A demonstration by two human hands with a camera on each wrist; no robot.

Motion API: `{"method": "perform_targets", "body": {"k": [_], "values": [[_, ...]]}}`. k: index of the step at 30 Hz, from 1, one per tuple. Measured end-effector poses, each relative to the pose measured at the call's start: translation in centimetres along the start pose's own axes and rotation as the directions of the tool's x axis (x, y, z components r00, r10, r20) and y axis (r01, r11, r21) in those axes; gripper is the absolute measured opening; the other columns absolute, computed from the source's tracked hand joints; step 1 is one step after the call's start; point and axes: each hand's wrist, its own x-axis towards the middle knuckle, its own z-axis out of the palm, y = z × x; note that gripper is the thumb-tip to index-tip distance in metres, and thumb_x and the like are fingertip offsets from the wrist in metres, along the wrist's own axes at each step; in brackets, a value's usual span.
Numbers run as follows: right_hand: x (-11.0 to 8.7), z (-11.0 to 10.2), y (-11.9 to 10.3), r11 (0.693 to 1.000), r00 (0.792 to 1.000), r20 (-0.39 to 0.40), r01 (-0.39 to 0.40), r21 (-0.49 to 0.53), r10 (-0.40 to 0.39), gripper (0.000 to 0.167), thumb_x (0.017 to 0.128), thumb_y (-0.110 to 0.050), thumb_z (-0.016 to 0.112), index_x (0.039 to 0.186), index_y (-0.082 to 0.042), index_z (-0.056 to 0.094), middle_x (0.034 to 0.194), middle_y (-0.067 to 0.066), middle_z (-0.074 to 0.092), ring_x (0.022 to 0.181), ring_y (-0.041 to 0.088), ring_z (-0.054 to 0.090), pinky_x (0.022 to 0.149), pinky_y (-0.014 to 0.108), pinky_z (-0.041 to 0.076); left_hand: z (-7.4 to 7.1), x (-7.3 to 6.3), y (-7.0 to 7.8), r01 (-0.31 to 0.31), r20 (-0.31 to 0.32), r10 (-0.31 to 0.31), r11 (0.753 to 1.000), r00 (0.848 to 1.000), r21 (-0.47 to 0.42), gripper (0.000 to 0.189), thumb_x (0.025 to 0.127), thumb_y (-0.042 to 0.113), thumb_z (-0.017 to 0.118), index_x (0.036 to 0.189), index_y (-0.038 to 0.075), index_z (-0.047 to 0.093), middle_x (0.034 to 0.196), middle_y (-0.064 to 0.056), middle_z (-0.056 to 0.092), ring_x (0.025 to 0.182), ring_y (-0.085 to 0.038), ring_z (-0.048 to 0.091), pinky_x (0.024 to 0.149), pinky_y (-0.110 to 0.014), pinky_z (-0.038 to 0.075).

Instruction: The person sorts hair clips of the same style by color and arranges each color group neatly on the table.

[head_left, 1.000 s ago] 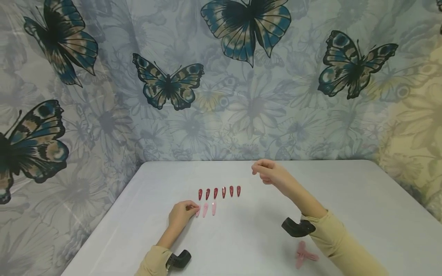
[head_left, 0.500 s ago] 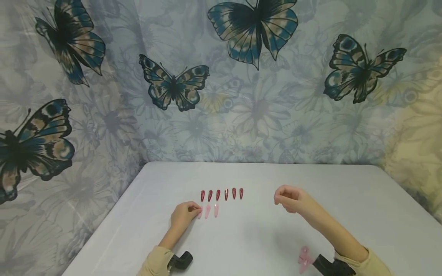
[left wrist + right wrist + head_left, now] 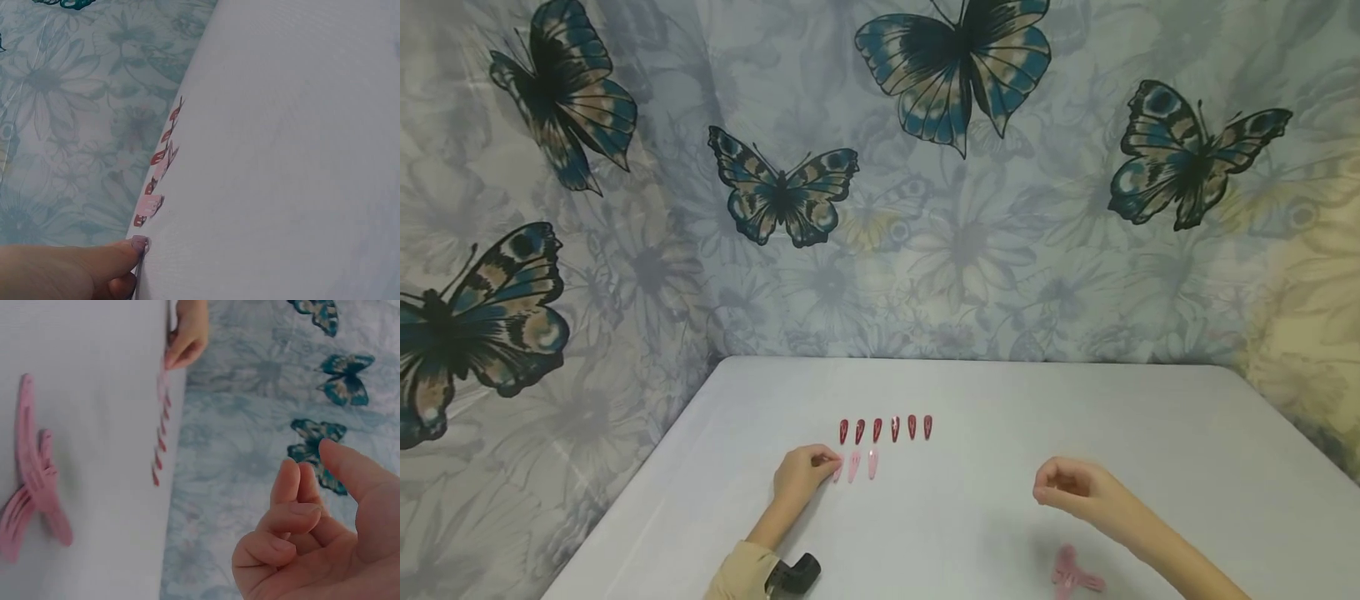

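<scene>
Fingertips of my left hand pinch the leftmost pink snap hair clip on the white table. Beside it lie a second pink clip and a third pink clip, roughly parallel. Behind these runs a row of several dark red hair clips. In the left wrist view the thumb covers part of the held pink clip. My right hand, fingers loosely bent and holding nothing, hovers above a small heap of pink clips. The right wrist view shows these heaped pink clips crossing over one another.
The white table ends at a fabric backdrop printed with flowers and butterflies. A black wrist camera sits at the left cuff.
My right hand has come back from the table's far side, moving right and toward me, to above the pink heap. The left hand stays at the leftmost pink clip. The head view has shifted slightly.
</scene>
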Motion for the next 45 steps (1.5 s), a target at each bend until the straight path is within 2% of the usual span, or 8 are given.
{"method": "perform_targets", "body": {"k": [5, 10, 13, 19, 22, 29, 37, 45], "values": [[-1.8, -0.2, 1.7, 0.999, 0.999, 0.014, 0.036, -0.021, -0.036, 0.008, 0.090, -0.001, 0.049, 0.089, -0.005, 0.056, 0.078, -0.002, 0.055, 0.064, 0.010, 0.048, 0.054, 0.030, 0.039, -0.1, -0.2, -0.1, -0.009, 0.003, 0.009, 1.000, 1.000, 0.004, 0.007, 0.073, 0.022, 0.073, 0.071, 0.019, 0.068, 0.064, 0.009, 0.055, 0.057, -0.007, 0.044, 0.051, -0.026, 0.035], [-2.3, 0.0, 3.1, 0.997, 0.998, -0.032, 0.043, -0.064, -0.045, 0.010, 0.089, -0.001, 0.051, 0.087, -0.009, 0.057, 0.076, -0.003, 0.054, 0.058, 0.008, 0.044, 0.048, 0.029, 0.036, -0.3, -0.4, -0.3, -0.020, -0.018, 0.020, 1.000, 1.000, 0.008, 0.007, 0.073, 0.022, 0.073, 0.071, 0.018, 0.068, 0.066, 0.008, 0.057, 0.058, -0.008, 0.046, 0.052, -0.027, 0.035], [-2.5, 0.5, 3.7, 0.999, 1.000, -0.017, 0.012, -0.041, -0.013, 0.010, 0.089, -0.002, 0.050, 0.087, -0.009, 0.057, 0.076, -0.003, 0.055, 0.059, 0.008, 0.045, 0.049, 0.028, 0.036, -0.4, -0.7, -0.5, -0.010, -0.008, 0.010, 1.000, 1.000, 0.008, 0.008, 0.073, 0.023, 0.073, 0.071, 0.018, 0.067, 0.067, 0.007, 0.057, 0.059, -0.008, 0.046, 0.052, -0.027, 0.035], [-3.2, 1.2, 4.4, 0.991, 0.991, 0.034, -0.130, 0.028, 0.129, 0.011, 0.092, -0.008, 0.048, 0.085, -0.003, 0.055, 0.077, -0.002, 0.054, 0.064, 0.012, 0.047, 0.053, 0.029, 0.037, -0.3, -1.2, -0.6, -0.005, 0.005, 0.005, 1.000, 1.000, -0.005, 0.008, 0.073, 0.024, 0.073, 0.071, 0.019, 0.068, 0.067, 0.008, 0.057, 0.058, -0.007, 0.046, 0.051, -0.027, 0.035], [-3.3, 1.2, 4.5, 0.985, 0.986, -0.002, -0.168, -0.027, 0.168, 0.012, 0.091, -0.011, 0.049, 0.083, -0.004, 0.055, 0.075, -0.003, 0.053, 0.064, 0.010, 0.046, 0.053, 0.028, 0.036, -0.3, -1.3, -0.6, -0.010, 0.001, 0.010, 1.000, 1.000, -0.003, 0.008, 0.073, 0.025, 0.072, 0.071, 0.019, 0.068, 0.067, 0.008, 0.057, 0.058, -0.007, 0.045, 0.051, -0.026, 0.034], [-3.3, 0.8, 4.6, 0.984, 0.992, -0.045, -0.120, -0.129, 0.115, 0.009, 0.090, -0.009, 0.051, 0.083, -0.008, 0.056, 0.077, -0.005, 0.054, 0.066, 0.009, 0.047, 0.055, 0.027, 0.036, -0.4, -0.7, -0.5, -0.023, -0.012, 0.023, 1.000, 1.000, 0.004, 0.007, 0.074, 0.025, 0.072, 0.072, 0.020, 0.067, 0.064, 0.010, 0.054, 0.056, -0.007, 0.043, 0.050, -0.026, 0.034], [-3.7, 0.2, 5.0, 0.944, 0.980, -0.156, -0.166, -0.285, 0.125, 0.005, 0.085, -0.014, 0.060, 0.083, -0.011, 0.056, 0.077, -0.011, 0.052, 0.056, 0.003, 0.041, 0.048, 0.023, 0.035, -0.4, 0.2, 0.2, -0.055, 0.007, 0.055, 0.998, 0.998, -0.028, 0.006, 0.075, 0.023, 0.072, 0.073, 0.018, 0.068, 0.063, 0.010, 0.053, 0.056, -0.007, 0.042, 0.050, -0.026, 0.034], [-3.8, -0.1, 6.1, 0.926, 0.985, -0.159, -0.126, -0.357, 0.073, 0.007, 0.082, -0.010, 0.063, 0.082, -0.010, 0.056, 0.074, -0.014, 0.051, 0.056, 0.002, 0.041, 0.049, 0.023, 0.036, -0.1, 0.2, 0.0, -0.041, -0.004, 0.041, 0.999, 0.999, -0.008, 0.007, 0.074, 0.024, 0.072, 0.072, 0.019, 0.068, 0.065, 0.010, 0.057, 0.057, -0.007, 0.046, 0.051, -0.026, 0.036]]}}
